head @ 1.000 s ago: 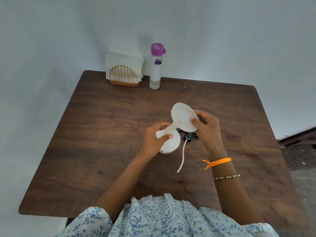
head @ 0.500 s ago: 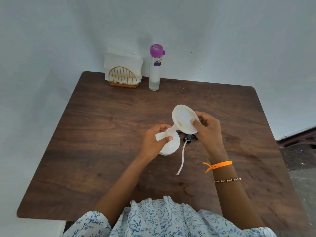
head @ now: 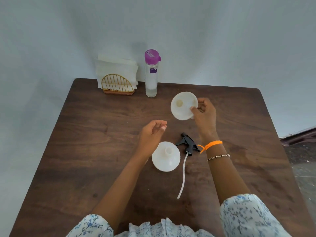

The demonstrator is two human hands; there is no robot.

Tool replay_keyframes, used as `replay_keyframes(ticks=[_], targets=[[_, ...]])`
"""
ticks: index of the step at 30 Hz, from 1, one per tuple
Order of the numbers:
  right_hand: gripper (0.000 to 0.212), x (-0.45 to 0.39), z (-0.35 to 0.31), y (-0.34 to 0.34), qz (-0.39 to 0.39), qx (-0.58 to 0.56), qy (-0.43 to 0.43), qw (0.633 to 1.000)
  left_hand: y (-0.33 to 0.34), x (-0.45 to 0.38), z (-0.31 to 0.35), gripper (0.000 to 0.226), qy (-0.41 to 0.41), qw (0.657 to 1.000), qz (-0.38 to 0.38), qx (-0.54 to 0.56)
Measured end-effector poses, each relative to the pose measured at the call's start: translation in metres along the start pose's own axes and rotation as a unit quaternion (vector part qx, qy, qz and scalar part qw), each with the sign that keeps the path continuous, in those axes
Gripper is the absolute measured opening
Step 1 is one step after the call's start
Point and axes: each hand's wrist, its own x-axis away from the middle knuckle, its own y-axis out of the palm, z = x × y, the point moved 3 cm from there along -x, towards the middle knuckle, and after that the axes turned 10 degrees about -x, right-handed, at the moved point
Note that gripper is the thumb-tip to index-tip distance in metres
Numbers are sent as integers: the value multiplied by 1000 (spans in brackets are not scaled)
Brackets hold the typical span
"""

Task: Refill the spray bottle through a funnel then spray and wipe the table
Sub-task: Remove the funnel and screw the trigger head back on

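A white spray bottle (head: pixel 165 157) stands upright on the brown table (head: pixel 95 151), its neck uncapped. Its black trigger head (head: pixel 187 144) with a long white tube lies on the table just to the right. My right hand (head: pixel 204 115) holds a white funnel (head: pixel 183 106) by its rim, above the table and beyond the bottle, wide mouth facing me. My left hand (head: pixel 152 134) hovers just above and left of the bottle, fingers loosely curled, holding nothing.
A tall clear bottle with a purple cap (head: pixel 151 74) stands at the table's far edge, liquid low inside. Beside it to the left is a gold wire holder with white napkins (head: pixel 117 79). A pale wall rises behind the table.
The funnel has come out of the spray bottle's neck and my right hand has lifted it up and away. My left hand has let go of the bottle.
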Motion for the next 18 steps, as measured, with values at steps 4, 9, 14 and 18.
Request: replay_keyframes(ticks=[4, 9, 14, 18], targets=[[15, -49, 19, 21, 21, 60, -33, 997, 12, -31, 4, 16, 1, 999, -21, -24], [12, -95, 53, 37, 50, 80, -19, 995, 19, -57, 1, 16, -13, 999, -16, -42], [12, -118, 75, 44, 54, 109, -12, 993, 22, -66, -11, 15, -39, 998, -22, -54], [12, -130, 80, 49, 60, 111, -20, 992, 26, -67, -20, 15, -54, 998, -14, -43]])
